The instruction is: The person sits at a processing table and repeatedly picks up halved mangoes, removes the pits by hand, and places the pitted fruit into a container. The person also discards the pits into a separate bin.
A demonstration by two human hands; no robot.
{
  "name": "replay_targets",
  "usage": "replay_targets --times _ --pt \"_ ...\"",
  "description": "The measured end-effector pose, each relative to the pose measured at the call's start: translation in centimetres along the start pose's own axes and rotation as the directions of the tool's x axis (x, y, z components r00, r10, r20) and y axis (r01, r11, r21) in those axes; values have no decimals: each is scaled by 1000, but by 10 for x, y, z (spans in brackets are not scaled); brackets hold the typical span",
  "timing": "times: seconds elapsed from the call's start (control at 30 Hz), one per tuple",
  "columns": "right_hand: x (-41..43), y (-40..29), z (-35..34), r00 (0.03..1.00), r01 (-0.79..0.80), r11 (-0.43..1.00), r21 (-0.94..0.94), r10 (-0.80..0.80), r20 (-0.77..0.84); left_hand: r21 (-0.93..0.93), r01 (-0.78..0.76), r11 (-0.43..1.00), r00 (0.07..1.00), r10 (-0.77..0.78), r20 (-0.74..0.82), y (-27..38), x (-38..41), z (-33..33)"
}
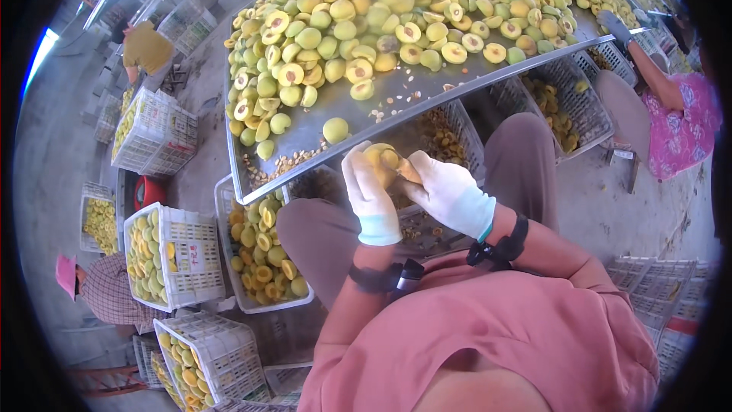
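Note:
Both my hands wear white gloves with pale blue cuffs, just below the near edge of a metal tray table. My left hand (368, 194) grips a yellow-green stone fruit (382, 165). In my right hand (443, 191) is a small tool with a wooden-looking handle (409, 172), held against the fruit; its tip is hidden. The metal tray (366, 104) bears a large heap of green and yellow fruits, many of them halves with pits. One fruit (335, 130) lies apart near the edge, and small pale kernels (294, 161) are scattered at the near left corner.
A plastic crate of fruit halves (266, 257) stands left of my knee, beside more filled crates (191, 257). Under the tray are crates with pits and scraps (446, 137). A co-worker's gloved hand (615, 26) reaches the tray at right; other people (146, 48) are at the left.

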State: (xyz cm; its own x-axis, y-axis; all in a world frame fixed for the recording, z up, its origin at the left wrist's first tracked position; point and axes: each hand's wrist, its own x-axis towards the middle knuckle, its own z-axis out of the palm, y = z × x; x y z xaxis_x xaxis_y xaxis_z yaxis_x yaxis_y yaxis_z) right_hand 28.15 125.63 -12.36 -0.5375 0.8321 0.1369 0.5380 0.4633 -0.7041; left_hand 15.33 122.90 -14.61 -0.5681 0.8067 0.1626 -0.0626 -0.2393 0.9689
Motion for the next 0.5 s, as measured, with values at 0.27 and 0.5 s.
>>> replay_targets --times 0.27,0.5 --pt "-3 12 7 993 -43 963 267 11 119 174 -88 981 995 96 -36 1 -8 8" --pt "7 -7 -25 819 -447 789 421 172 547 136 -14 991 999 7 53 1 3 -2"
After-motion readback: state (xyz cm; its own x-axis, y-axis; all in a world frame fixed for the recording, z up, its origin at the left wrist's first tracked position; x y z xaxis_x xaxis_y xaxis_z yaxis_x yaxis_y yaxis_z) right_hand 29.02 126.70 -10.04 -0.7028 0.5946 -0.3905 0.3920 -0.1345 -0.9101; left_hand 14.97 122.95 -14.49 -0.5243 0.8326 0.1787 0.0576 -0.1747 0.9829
